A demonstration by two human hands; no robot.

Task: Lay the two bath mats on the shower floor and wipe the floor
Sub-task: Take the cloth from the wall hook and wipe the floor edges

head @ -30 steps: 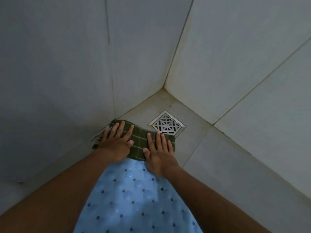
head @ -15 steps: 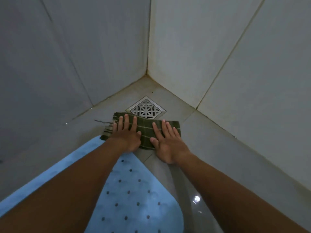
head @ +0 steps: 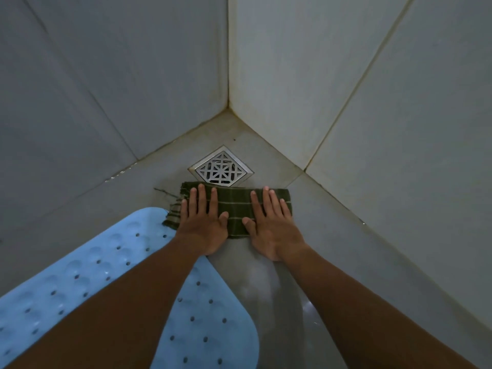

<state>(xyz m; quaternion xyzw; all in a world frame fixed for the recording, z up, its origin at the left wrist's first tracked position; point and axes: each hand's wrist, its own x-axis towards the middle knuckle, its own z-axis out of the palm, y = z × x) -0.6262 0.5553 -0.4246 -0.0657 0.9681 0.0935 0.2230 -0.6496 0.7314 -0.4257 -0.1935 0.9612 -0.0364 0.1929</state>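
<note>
A dark green checked cloth (head: pixel 234 206) lies folded flat on the grey shower floor (head: pixel 332 249), just in front of the drain. My left hand (head: pixel 203 222) presses on its left part with straight fingers. My right hand (head: pixel 271 222) presses on its right part the same way. A light blue bath mat (head: pixel 205 328) with holes and suction bumps lies on the floor at the lower left, partly under my left forearm. Only one mat is in view.
A square metal drain grate (head: pixel 221 169) sits in the floor corner, touching the cloth's far edge. Two tiled walls (head: pixel 332 75) meet behind it. A wet glossy streak (head: pixel 277 288) runs along the floor between my forearms.
Both hands have slid the cloth to the right, from the left wall and the mat's end to in front of the drain. The view has swung so the corner is centred.
</note>
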